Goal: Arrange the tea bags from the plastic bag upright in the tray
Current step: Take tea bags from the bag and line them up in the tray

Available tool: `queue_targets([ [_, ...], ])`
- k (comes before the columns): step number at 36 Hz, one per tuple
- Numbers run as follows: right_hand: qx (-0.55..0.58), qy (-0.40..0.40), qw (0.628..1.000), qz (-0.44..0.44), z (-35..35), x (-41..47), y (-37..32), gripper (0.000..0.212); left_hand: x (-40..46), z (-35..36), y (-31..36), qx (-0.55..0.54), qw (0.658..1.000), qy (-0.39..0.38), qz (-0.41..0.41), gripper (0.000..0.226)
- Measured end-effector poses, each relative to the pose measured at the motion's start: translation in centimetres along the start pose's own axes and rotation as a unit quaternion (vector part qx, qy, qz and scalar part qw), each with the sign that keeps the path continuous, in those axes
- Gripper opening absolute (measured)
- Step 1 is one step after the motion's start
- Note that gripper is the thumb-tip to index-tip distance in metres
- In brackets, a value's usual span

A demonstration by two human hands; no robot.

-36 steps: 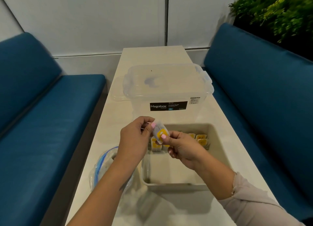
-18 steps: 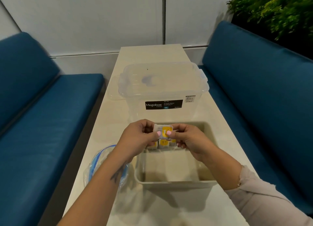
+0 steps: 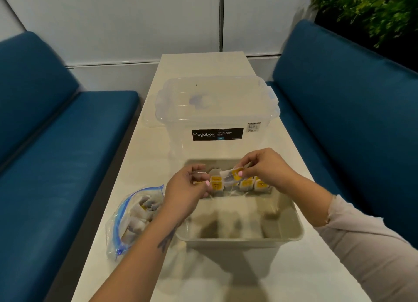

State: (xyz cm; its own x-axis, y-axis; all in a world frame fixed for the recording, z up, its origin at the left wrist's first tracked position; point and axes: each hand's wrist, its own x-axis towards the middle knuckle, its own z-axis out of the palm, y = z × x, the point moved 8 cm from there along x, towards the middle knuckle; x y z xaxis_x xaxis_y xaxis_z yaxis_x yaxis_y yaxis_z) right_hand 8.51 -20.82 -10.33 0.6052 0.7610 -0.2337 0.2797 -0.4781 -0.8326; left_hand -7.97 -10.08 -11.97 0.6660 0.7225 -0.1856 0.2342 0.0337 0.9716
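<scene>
Here we see both hands over the far part of the tray (image 3: pixel 291 215), a pale open box that stands on the long white table (image 3: pixel 203 64). The right hand (image 3: pixel 269 168) pinches one tea bag (image 3: pixel 230 176) between thumb and fingertips; this tea bag is held tilted above the row of tea bags (image 3: pixel 246 184), and its yellow label faces us. The row stands upright along the far wall of the tray, yellow labels to the front. The left hand (image 3: pixel 187 186) is at the left end of this row, with the fingers curled; something small and yellow shows at its fingertips, but we cannot tell whether the fingers really pinch it or only touch it. The near part of the tray holds no bags that we can see.

The plastic bag (image 3: pixel 133 220), clear with a blue zip edge, lies on the table just beside the tray on the left, partly under the left forearm, and more tea bags are inside it. Behind the tray stands a clear storage box (image 3: pixel 217 111) with its lid on and a black label. Blue benches (image 3: pixel 56 166) run along both sides of the table.
</scene>
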Motion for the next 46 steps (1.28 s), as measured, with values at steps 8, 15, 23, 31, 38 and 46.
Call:
queue_targets([
  [8,-0.328,0.024,0.944,-0.004,1.5,1.4,0.2,0.017,-1.2,-1.7,-1.0,0.116,0.991,0.050,0.053,0.035],
  [15,-0.488,0.005,0.869,-0.088,4.0,1.5,-0.9,0.028,-2.1,-2.0,-1.5,0.146,0.985,0.048,0.075,0.033],
  [23,-0.560,-0.003,0.821,-0.114,5.6,2.0,-0.8,0.029,-2.2,-1.9,-1.7,0.153,0.984,0.037,0.078,0.033],
  [31,-0.594,-0.016,0.794,-0.126,6.4,2.5,-0.3,0.028,-2.2,-1.8,-1.6,0.164,0.983,0.027,0.073,0.035],
  [38,-0.606,0.003,0.785,-0.132,6.5,2.8,0.1,0.027,-2.2,-1.8,-1.5,0.168,0.983,0.023,0.071,0.039],
  [46,-0.589,0.012,0.797,-0.136,6.4,3.2,0.2,0.025,-2.3,-1.9,-1.3,0.168,0.983,0.022,0.068,0.045],
])
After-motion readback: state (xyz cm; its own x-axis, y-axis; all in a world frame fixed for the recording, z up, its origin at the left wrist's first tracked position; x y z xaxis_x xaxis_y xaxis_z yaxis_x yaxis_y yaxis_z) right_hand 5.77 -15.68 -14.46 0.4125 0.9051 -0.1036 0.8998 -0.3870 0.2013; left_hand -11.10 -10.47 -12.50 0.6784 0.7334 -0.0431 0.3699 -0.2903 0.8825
